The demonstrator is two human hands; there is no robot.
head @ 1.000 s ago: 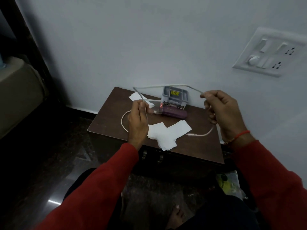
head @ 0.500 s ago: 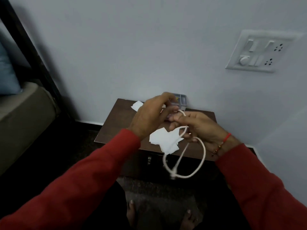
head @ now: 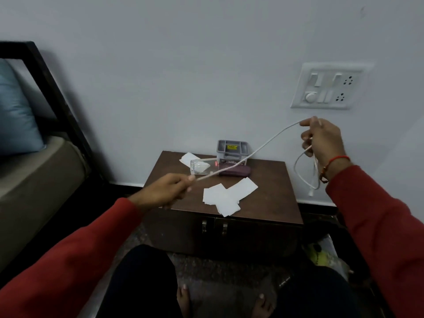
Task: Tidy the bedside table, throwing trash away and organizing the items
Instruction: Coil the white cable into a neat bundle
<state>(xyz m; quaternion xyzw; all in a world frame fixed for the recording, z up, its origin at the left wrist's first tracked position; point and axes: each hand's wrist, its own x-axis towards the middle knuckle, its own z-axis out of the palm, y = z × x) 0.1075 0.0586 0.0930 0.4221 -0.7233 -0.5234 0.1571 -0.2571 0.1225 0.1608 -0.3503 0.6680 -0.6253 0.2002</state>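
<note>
A white charging cable (head: 257,152) stretches taut above the brown bedside table (head: 270,193). My left hand (head: 167,191) pinches its lower end over the table's front left. My right hand (head: 321,138), raised to the right of the table, grips the other part, and a loop of cable (head: 305,175) with a plug hangs below it. On the table lie several white paper pieces (head: 227,196), another paper (head: 187,158), a clear plastic item (head: 200,167), a dark purple case (head: 236,172) and a grey organizer tray (head: 231,149) at the back.
A switch and socket panel (head: 330,88) is on the wall above right. A bed with a dark frame (head: 52,92) and a blue pillow (head: 16,120) stands at left. A bag with something yellow-green (head: 323,255) lies on the floor at right. My bare feet (head: 183,294) are below.
My hands were close together looping the cable over the table's front. They have moved apart, right hand up and right, left hand down and left, pulling a length of cable straight.
</note>
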